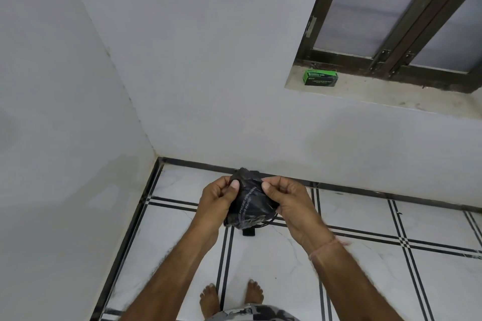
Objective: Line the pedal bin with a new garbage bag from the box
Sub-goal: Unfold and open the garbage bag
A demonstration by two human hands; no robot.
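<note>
Garbage bag: a folded black garbage bag (250, 200) is held in the lower centre of the frame, above the floor, between both hands. Pale printed lettering is seen running along its front; the words cannot be read in full.
Left hand: the left hand (217, 200) is closed on the left edge of the bag, the thumb pressed on the front face near the top corner and the remaining fingers curled behind the plastic.
Right hand: the right hand (289, 202) is closed on the right edge of the bag, the thumb laid on the front near the top and the fingers wrapped behind. A thin pinkish thread (327, 247) is worn at the wrist.
Box: a green box (321, 77) with white print is set on the window sill (378, 96) in the upper right of the frame, well apart from the hands.
Window: a dark-framed window (399, 15) with frosted panes is seen above the sill.
Pedal: a small black piece (249, 232) is visible on the floor just below the bag; the body it belongs to is hidden behind the bag and hands.
Floor: white tiles (287, 268) crossed by black double lines are met by a black skirting at the grey walls.
Feet: two bare feet (230, 294) are planted at the bottom centre of the frame.
</note>
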